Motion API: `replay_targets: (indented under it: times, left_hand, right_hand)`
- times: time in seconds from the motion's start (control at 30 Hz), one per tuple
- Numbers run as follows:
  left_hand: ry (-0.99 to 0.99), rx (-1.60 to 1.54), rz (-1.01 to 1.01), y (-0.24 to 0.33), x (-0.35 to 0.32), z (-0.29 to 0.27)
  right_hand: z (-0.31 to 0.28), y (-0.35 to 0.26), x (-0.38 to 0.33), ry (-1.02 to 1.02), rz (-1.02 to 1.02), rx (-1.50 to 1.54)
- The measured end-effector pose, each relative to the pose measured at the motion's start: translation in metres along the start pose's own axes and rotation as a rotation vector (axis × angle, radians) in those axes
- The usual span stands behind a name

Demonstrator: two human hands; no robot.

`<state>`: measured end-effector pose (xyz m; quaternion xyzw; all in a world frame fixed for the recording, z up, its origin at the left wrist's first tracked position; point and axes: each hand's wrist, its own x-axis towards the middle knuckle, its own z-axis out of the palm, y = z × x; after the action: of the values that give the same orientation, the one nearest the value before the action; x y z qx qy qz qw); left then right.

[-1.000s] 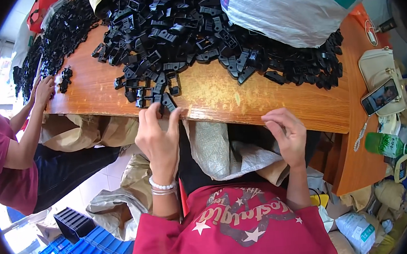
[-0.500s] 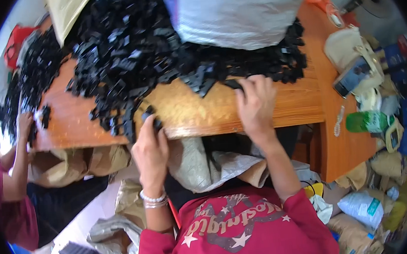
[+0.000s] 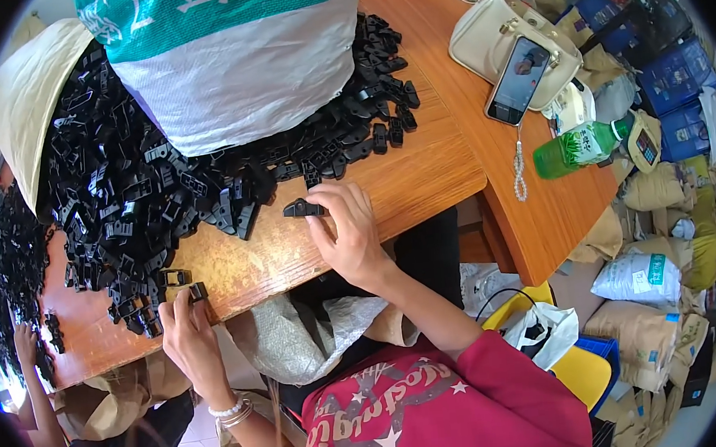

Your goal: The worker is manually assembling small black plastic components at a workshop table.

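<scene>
Right hand in head view (image 3: 346,233): closed at thumb and fingertips on a tapered black part (image 3: 297,209); over bare wood, contact with the surface impossible to tell.
Left hand (image 3: 189,340): well apart from the right, at the front edge of the orange-brown table (image 3: 248,276); seemingly pinched on a small black part (image 3: 197,291), exact grip partly hidden by fingers.
Tapered part: out to the left of the right fingertips, long axis roughly sideways across the view, narrow end to the left; nearer by far to the right hand.
Small black part: down and left of the tapered one, right at the left fingertips; too stubby for a clear long axis.
Between the pair: worn bare tabletop, no contact.
Open-framed part (image 3: 177,278): loose, just beyond the left fingertips.
Black heap (image 3: 132,218): beyond both hands, with near edge close to each.
White-and-green sack (image 3: 236,98): on the heap.
Phone (image 3: 520,81): against a cream handbag (image 3: 477,30), near a green bottle (image 3: 577,149).
Co-worker's hand (image 3: 25,344): far left, by another dark pile (image 3: 16,253).
</scene>
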<state>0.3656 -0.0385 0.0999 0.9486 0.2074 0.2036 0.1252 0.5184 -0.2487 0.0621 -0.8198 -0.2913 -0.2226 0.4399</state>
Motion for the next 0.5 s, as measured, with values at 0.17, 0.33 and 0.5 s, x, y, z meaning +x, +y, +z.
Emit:
replay_targets:
  times: [0.17, 0.33, 0.5]
  left_hand:
    - [0.035, -0.041, 0.131, 0.012, 0.008, -0.003]
    - [-0.092, -0.194, 0.168, 0.018, 0.003, 0.013]
    - [-0.001, -0.736, -0.074, 0.03, -0.014, 0.019]
  right_hand:
    - [0.003, 0.002, -0.002, 0.007, -0.001, 0.058]
    - [-0.004, 0.003, -0.003, 0.067, -0.009, 0.134]
    - [-0.007, -0.009, 0.0, 0.038, 0.01, 0.221]
